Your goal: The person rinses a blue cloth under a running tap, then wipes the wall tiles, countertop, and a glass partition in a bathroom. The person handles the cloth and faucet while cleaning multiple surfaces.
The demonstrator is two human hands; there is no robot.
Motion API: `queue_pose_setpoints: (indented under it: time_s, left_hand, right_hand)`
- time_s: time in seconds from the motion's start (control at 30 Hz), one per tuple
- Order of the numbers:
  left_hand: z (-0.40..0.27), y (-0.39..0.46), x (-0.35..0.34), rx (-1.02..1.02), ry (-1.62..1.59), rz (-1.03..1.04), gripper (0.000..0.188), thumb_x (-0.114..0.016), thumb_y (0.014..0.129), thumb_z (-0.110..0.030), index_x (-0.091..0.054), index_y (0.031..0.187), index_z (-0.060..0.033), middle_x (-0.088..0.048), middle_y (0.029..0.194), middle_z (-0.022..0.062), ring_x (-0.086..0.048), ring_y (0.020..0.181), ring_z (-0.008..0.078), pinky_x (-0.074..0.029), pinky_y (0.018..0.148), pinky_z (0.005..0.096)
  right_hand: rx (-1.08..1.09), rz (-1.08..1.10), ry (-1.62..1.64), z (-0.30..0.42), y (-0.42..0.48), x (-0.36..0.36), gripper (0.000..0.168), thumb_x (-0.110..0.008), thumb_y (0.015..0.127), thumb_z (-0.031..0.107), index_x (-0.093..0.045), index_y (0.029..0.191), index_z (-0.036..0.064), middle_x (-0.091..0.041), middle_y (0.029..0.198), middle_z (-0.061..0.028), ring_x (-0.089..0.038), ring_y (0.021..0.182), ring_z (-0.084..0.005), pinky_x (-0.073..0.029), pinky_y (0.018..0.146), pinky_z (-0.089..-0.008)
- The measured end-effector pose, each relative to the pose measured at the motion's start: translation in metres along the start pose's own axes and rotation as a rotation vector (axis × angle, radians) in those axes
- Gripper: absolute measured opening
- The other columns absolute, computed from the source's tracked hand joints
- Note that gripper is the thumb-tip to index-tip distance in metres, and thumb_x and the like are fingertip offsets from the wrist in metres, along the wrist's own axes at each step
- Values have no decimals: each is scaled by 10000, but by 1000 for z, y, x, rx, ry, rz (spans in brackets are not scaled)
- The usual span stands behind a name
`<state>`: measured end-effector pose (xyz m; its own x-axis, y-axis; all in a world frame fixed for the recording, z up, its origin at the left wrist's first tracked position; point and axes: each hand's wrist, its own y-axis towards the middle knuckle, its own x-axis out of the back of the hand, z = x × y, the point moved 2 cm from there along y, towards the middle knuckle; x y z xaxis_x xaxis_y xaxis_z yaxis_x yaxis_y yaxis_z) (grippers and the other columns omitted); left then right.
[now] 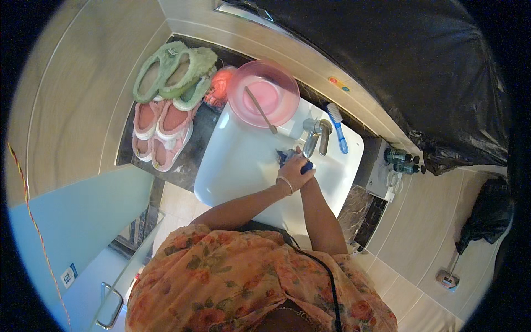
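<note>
A dark blue piece of cloth (307, 167), bunched up and partly covered by pale suds, is held between both hands over the white washbasin (232, 166). My left hand (292, 171), with a bangle at its wrist, lies across the top of the cloth. Beneath it is my right hand (309, 182), mostly hidden, pressed against the same cloth. The chrome faucet (312, 143) stands just beyond my hands. A blue-handled scrub brush (339, 130) rests on the basin's back rim, right of the faucet.
A pink plastic bowl (236, 103) with a thin stick (259, 108) across it sits at the basin's back left. Green fuzzy slippers (182, 79), pink slippers (166, 128) and an orange bundle (221, 87) lie left. Bottles (398, 156) stand right; black plastic sheeting (394, 54) covers the wall.
</note>
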<state>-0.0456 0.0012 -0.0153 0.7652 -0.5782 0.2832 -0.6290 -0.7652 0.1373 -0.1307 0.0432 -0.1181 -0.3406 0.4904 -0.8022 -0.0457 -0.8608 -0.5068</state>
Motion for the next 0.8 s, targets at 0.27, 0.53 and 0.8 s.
queue_pose_setpoints:
  time_s: [0.27, 0.53, 0.8]
  left_hand:
    - [66, 22, 15, 501, 166, 6, 363, -526, 811, -396, -574, 856, -39, -591, 845, 192, -570, 781, 394, -460, 704, 444]
    - [134, 8, -20, 552, -286, 195, 501, -451, 838, -478, -608, 1019, -38, -606, 935, 231, -574, 921, 378, -443, 805, 416]
    - [47, 1, -12, 323, 30, 111, 350, -587, 761, -392, -607, 864, -58, -571, 911, 192, -553, 887, 354, -443, 767, 442]
  right_hand:
    - [148, -634, -119, -11, -18, -55, 345, -442, 904, 340, -527, 1082, 57, -594, 1010, -96, -596, 923, -228, -503, 795, -383]
    - [109, -461, -108, 11, -15, -41, 283, -483, 886, 274, -563, 1048, 57, -620, 980, -90, -620, 873, -221, -519, 794, -362]
    - [52, -309, -18, 25, -6, 31, 315, -452, 892, 261, -549, 1090, 35, -608, 1029, -131, -602, 931, -240, -482, 861, -373]
